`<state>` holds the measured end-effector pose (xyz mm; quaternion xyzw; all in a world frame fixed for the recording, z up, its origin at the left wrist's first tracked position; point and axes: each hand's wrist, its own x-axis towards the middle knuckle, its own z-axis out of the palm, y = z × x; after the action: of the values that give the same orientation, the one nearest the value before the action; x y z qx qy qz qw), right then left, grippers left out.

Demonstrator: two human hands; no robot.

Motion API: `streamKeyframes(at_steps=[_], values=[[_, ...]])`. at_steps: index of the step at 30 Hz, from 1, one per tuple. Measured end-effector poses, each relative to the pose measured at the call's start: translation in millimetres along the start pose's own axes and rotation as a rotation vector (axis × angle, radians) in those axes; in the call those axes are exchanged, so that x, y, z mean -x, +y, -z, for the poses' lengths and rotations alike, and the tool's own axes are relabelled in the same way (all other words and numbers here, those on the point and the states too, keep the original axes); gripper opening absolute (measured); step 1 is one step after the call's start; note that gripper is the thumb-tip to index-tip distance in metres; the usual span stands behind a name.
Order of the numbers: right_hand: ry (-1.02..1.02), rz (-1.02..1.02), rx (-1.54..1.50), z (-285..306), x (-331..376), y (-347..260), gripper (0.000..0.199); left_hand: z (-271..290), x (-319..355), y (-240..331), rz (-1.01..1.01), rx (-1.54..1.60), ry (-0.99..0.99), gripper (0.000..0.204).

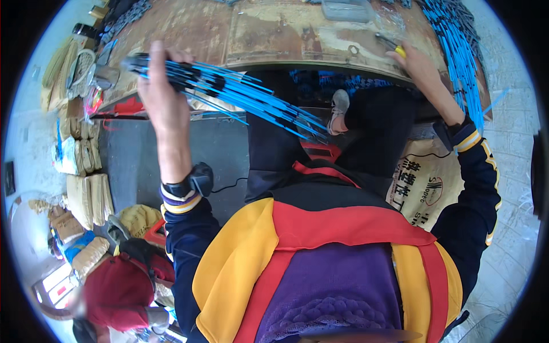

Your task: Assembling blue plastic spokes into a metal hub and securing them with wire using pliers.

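A thick bundle of thin blue cables (240, 94) with black fittings is gripped in my left hand (164, 94), above the front left edge of the wooden table. Its loose blue ends fan out to the right, over my lap. My right hand (422, 71) is closed on small pliers (399, 51) with a yellow handle, over the right side of the table. The pliers' metal jaws point left and away from me. Part of the handle is hidden by my fingers.
The worn wooden table (257, 43) spans the far side. More blue cables (460, 63) lie along its right end. A clear plastic tray (346, 10) sits at the back. Several stacked packages (88, 200) stand at left; a person in dark red (117, 291) is at lower left.
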<state>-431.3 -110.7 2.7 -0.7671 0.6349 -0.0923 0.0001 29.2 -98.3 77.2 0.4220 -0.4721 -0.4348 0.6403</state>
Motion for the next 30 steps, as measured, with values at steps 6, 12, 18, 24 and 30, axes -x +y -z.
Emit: streamKeyframes(at_steps=[6,12,18,24,30], values=[[-0.137,0.050,-0.801,68.5,20.7,-119.4,0.040,-36.7,46.2,8.1,-0.052,-0.155,-0.361,0.018],[-0.461,0.076,-1.043,122.7,61.9,-167.8,0.030,-73.9,64.5,-3.4,0.003,0.061,-0.632,0.024],[-0.571,0.025,-1.023,135.5,63.6,-167.2,0.030,-84.9,66.2,-13.4,0.051,-0.119,-0.707,0.029],[-0.635,-0.039,-0.896,153.0,54.2,-173.3,0.034,-84.0,62.6,-14.9,0.108,-0.154,-0.710,0.030],[-0.720,-0.115,-0.847,155.6,46.9,-179.1,0.033,-81.1,57.6,-21.1,0.102,-0.152,-0.746,0.029]])
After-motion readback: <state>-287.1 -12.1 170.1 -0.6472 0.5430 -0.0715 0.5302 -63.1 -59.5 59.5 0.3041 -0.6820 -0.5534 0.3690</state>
